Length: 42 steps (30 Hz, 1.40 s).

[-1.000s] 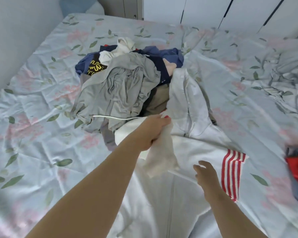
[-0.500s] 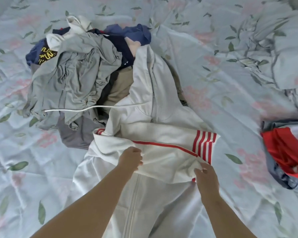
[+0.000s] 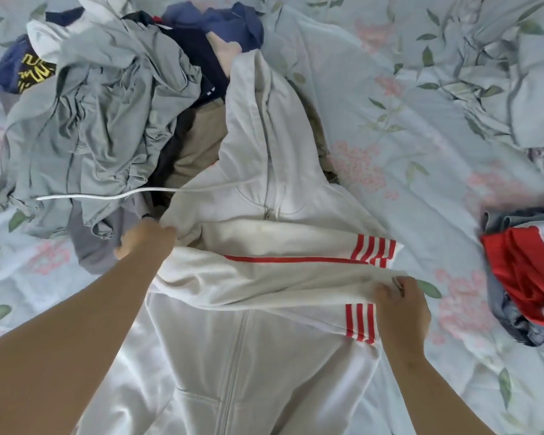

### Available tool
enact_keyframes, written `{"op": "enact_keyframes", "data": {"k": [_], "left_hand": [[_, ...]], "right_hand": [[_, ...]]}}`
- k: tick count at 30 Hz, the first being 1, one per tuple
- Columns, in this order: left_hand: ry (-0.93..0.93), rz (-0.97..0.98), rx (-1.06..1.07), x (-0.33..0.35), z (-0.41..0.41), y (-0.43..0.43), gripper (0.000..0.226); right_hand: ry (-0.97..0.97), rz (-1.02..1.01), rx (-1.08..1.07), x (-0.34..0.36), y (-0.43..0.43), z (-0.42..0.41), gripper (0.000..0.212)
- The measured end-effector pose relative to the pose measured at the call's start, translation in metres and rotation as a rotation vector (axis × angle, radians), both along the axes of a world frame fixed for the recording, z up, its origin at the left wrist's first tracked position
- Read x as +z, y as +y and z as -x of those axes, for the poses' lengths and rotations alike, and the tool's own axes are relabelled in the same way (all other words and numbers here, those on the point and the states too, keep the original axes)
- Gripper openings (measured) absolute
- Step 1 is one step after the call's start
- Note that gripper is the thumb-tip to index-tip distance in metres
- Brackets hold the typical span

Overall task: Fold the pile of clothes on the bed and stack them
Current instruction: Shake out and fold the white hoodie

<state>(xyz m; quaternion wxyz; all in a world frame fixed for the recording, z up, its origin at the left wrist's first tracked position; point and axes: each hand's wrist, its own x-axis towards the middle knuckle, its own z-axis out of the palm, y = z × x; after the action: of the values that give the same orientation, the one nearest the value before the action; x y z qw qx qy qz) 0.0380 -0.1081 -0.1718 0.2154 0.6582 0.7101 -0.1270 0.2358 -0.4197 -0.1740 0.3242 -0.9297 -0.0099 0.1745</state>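
The hoodie is white all over, zip and drawstring included. Red stripes band the far cuff and the near cuff, and a thin red line runs along the folded sleeve.

In the pile, the top shirt is pale grey. Beside it lie a navy top with yellow lettering, a blue garment, a khaki piece, a darker grey piece and a scrap of pale pink.

The sheet is pale blue, printed with pink flowers and green leaves. At the right edge a bright red garment lies on grey-blue cloth.
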Motion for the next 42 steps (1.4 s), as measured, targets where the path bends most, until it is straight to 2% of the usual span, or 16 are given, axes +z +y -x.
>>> {"op": "enact_keyframes", "data": {"k": [1, 4, 6, 9, 12, 17, 20, 22, 25, 27, 29, 31, 34, 37, 39, 42], "left_hand": [[-0.036, -0.074, 0.015, 0.001, 0.002, 0.009, 0.035], [-0.194, -0.253, -0.002, 0.005, 0.005, 0.024, 0.023], [-0.317, -0.211, -0.067, 0.002, 0.007, 0.027, 0.021], [-0.491, -0.046, -0.175, -0.003, 0.011, 0.030, 0.035], [-0.579, 0.155, -0.427, -0.004, 0.022, 0.039, 0.050], [-0.307, 0.227, -0.779, 0.003, 0.031, 0.054, 0.065], [-0.186, 0.096, -1.004, 0.005, 0.030, 0.064, 0.033], [-0.206, 0.095, -0.981, 0.017, 0.029, 0.080, 0.008], [-0.227, 0.092, -0.820, 0.033, 0.022, 0.109, 0.029], [-0.221, -0.048, -0.782, 0.034, 0.011, 0.117, 0.031], [-0.252, -0.176, -0.825, 0.027, 0.002, 0.105, 0.036], [-0.295, -0.209, -1.025, 0.019, 0.002, 0.082, 0.053], [-0.094, -0.198, -1.343, -0.005, 0.015, 0.056, 0.055], [0.140, -0.163, -1.196, -0.021, 0.018, 0.053, 0.041], [0.228, -0.159, -1.226, -0.023, 0.011, 0.057, 0.034], [0.297, -0.219, -1.180, -0.012, 0.010, 0.068, 0.025]], "right_hand": [[0.043, 0.104, -0.052, 0.000, -0.006, -0.004, 0.006], [0.221, 0.452, -0.094, -0.007, -0.016, -0.010, 0.030], [0.147, 0.411, -0.004, -0.009, 0.001, -0.001, 0.042], [0.050, 0.274, 0.371, -0.012, 0.049, 0.020, 0.049], [0.060, 0.324, 0.692, -0.021, 0.091, 0.031, 0.054], [-0.027, 0.463, 0.882, -0.040, 0.111, 0.037, 0.045], [-0.068, 0.349, 0.778, -0.042, 0.113, 0.036, 0.027], [-0.034, 0.184, 0.605, -0.038, 0.111, 0.029, 0.019], [0.013, 0.009, 0.381, -0.030, 0.108, 0.015, 0.015], [0.021, 0.012, 0.338, -0.026, 0.111, 0.010, 0.014], [0.050, 0.008, 0.314, -0.025, 0.117, 0.007, 0.015], [0.070, 0.004, 0.314, -0.026, 0.123, 0.005, 0.019], [0.037, -0.042, 0.324, -0.028, 0.125, 0.003, 0.022], [0.014, -0.105, 0.333, -0.028, 0.119, 0.003, 0.020], [0.002, -0.059, 0.388, -0.030, 0.114, 0.004, 0.020], [-0.033, 0.285, 0.495, -0.034, 0.101, 0.001, 0.032]]}}
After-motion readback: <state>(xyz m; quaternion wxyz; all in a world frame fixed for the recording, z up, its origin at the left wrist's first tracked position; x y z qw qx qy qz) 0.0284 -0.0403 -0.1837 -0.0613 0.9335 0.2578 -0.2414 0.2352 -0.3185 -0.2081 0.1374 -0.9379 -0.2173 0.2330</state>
